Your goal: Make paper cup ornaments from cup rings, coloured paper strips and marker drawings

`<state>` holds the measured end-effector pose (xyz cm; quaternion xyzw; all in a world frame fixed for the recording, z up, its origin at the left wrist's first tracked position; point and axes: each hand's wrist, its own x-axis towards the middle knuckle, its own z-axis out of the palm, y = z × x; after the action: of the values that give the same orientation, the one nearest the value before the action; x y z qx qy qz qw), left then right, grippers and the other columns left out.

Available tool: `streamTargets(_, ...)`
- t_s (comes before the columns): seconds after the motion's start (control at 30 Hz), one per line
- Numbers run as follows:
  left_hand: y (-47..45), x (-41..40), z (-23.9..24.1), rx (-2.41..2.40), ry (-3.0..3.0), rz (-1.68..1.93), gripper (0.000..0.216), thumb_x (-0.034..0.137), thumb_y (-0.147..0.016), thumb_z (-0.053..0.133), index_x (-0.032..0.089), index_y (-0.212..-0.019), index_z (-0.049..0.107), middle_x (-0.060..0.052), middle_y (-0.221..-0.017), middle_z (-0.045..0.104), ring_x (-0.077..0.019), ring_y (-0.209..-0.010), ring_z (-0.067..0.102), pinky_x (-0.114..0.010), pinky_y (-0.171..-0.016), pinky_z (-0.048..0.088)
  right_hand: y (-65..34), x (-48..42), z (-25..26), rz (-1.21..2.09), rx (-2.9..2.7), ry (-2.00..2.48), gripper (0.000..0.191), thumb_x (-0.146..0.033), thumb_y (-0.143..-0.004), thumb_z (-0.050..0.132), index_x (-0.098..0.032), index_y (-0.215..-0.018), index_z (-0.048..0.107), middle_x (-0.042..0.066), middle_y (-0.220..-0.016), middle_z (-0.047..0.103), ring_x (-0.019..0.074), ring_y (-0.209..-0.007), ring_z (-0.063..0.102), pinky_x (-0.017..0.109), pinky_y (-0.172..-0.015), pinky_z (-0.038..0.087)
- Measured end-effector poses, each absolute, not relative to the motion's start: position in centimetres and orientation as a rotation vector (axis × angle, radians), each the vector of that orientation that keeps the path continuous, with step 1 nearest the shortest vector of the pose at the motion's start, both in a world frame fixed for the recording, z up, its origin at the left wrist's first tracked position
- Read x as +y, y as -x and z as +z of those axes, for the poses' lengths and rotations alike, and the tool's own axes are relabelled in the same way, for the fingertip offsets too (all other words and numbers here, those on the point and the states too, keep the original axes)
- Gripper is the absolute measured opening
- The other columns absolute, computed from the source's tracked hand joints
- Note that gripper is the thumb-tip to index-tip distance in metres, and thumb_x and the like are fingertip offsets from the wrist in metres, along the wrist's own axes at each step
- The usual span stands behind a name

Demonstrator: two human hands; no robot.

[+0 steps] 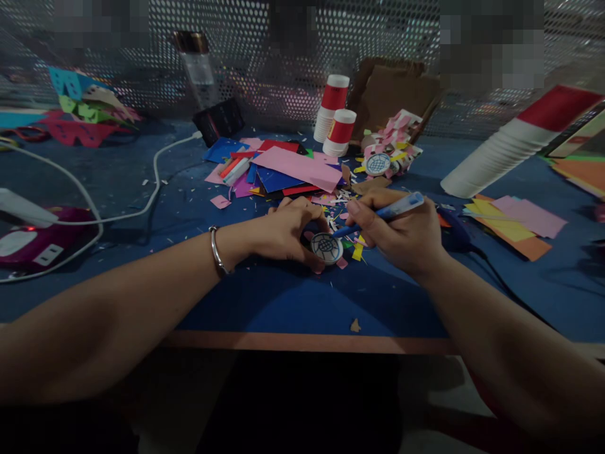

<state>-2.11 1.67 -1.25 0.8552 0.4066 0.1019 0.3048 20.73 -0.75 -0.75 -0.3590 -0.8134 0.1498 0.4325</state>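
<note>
My left hand (295, 233) is curled round a small upturned paper cup (326, 248), its fingers and thumb pressed to the sides. Blue lines form a ring and a grid on the cup's round white base. In my right hand (401, 230) is a blue marker (394, 207), gripped like a pen, its tip at the upper right rim of that base. Small paper scraps lie about both hands. Beyond them a pink-and-white paper-covered cup piece (378, 162) shows a similar blue grid on its round end.
Coloured paper (297, 167) is heaped at the centre. Red-and-white paper cups (336, 129) stand behind, and a long cup stack (510, 148) leans at right. Left are a white cable (155, 183), a purple device (51, 233) and a clear bottle (199, 72). The table edge (293, 341) runs in front.
</note>
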Motion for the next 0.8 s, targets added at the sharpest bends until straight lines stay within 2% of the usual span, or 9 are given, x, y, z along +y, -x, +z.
streamTargets(0.23, 1.99, 1.54, -0.83, 1.095, -2.277, 0.235, 0.072, 0.051, -0.063, 0.094, 0.025, -0.126, 0.07, -0.01, -0.132, 0.057, -0.0383, -0.131, 0.045, -0.058, -0.113, 0.042, -20.66, -0.58, -0.97, 0.335, -2.049, 0.892, 0.036, -0.027, -0.102, 0.064, -0.022, -0.067, 0.057, -0.004, -0.053, 0.051, 0.0109, -0.051, 0.044, 0.032, -0.053, 0.032)
streamTargets(0.57, 2.01, 1.64, -1.0, 1.102, -2.255, 0.244, 0.075, 0.056, -0.061, 0.094, 0.026, -0.125, 0.068, -0.011, -0.136, 0.056, -0.0387, -0.134, 0.043, -0.059, -0.116, 0.039, -20.47, -0.59, -0.83, 0.391, -2.03, 0.833, 0.034, -0.028, -0.103, 0.063, -0.022, -0.07, 0.06, -0.003, -0.057, 0.054, 0.0118, -0.054, 0.049, 0.031, -0.056, 0.039)
streamTargets(0.8, 2.02, 1.65, -1.06, 1.117, -2.262, 0.259, 0.076, 0.056, -0.06, 0.094, 0.026, -0.124, 0.067, -0.011, -0.133, 0.055, -0.0389, -0.132, 0.045, -0.06, -0.114, 0.041, -20.31, -0.74, -1.08, 0.417, -2.056, 0.847, 0.034, -0.03, -0.104, 0.064, -0.022, -0.071, 0.062, -0.004, -0.056, 0.056, 0.0105, -0.052, 0.048, 0.029, -0.053, 0.037)
